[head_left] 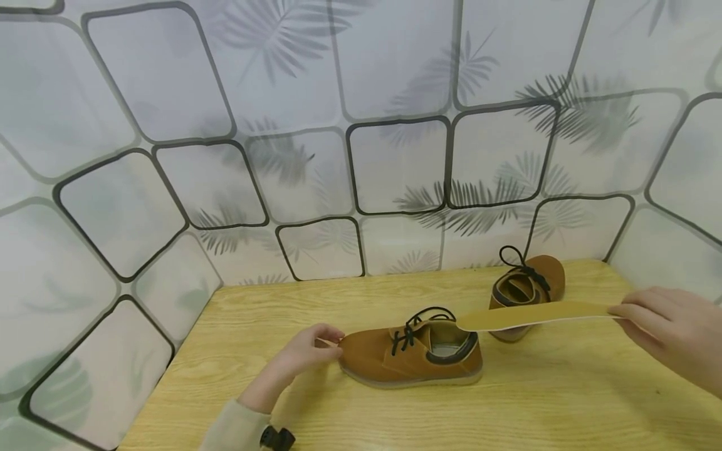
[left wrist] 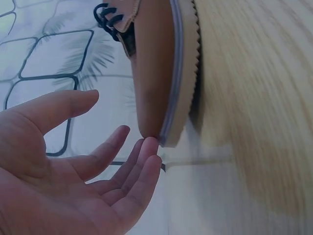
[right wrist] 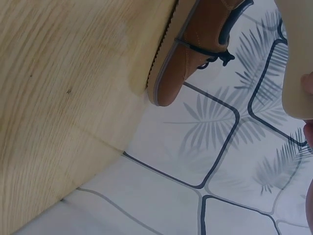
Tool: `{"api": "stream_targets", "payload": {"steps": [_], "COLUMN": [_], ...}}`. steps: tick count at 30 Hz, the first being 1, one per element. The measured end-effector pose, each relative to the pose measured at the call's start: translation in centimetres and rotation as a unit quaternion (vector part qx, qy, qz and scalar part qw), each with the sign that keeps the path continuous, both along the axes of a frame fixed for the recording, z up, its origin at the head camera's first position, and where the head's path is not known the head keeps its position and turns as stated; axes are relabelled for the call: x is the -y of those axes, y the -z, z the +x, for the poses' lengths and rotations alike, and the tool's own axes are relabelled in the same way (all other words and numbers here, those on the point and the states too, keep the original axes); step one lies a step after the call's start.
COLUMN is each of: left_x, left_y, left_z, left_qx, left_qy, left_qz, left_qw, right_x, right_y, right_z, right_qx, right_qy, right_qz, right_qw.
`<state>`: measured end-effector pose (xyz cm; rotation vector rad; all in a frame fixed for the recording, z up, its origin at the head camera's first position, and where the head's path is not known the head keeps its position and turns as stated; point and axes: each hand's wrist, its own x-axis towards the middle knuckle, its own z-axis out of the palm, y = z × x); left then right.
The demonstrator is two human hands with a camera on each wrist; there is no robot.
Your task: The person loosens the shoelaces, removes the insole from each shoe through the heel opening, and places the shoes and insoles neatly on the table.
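A brown lace-up shoe (head_left: 366, 351) with black laces lies sole down on the table, its toe to the left. My left hand (head_left: 313, 351) is at that toe; in the left wrist view the fingertips of the left hand (left wrist: 93, 166) touch the toe of the shoe (left wrist: 156, 73), with the thumb held apart. Between thumb and fingers, my right hand (head_left: 671, 326) pinches one end of a tan insole (head_left: 536, 315). The insole's other end hangs level above the shoe's heel opening. The right wrist view shows part of the pale insole (right wrist: 296, 63) at its right edge.
A second brown shoe (head_left: 549, 275) stands behind and to the right, partly hidden by the insole. The wooden table (head_left: 271, 307) meets a wall covering (head_left: 400, 163) with a leaf and rounded-square pattern at the back and both sides.
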<state>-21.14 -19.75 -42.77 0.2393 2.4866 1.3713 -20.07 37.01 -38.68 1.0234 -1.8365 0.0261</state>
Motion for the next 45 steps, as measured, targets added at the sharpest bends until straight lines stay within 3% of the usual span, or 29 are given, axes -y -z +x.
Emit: {"api": "stream_targets", "payload": {"steps": [11,20,28,35,40,45], "left_x": [-1.4,-3.2,-4.0,-4.2,-4.2,-4.4], "left_y": [-1.5,-1.9,-1.5,-0.9,-0.7,-0.6], "left_z": [0.1,-0.3,-0.8,-0.9,-1.0,-1.0], "left_qx": [-0.003,-0.02,-0.02,-0.021,-0.029,-0.043], "left_qy": [0.029,0.066,0.083,0.089,0.089,0.091], "left_qz": [0.015,0.018,0.023,0.026,0.022,0.005], "left_qw": [0.9995,0.9975,0.9961,0.9955,0.9953,0.9949], "right_x": [-1.2,-1.9,-2.6,-3.2,-3.5,-4.5], "right_y": [0.2,0.5,0.4,0.6,0.4,0.2], "right_z": [0.3,0.2,0.5,0.4,1.1,2.2], "right_qx": [0.016,0.006,-0.001,-0.009,0.005,0.035], "right_qy": [0.015,0.008,0.03,0.021,0.064,0.138], "right_qz": [-0.01,-0.033,-0.03,-0.071,-0.09,-0.076], "right_qw": [1.0,0.999,0.999,0.997,0.994,0.987]}}
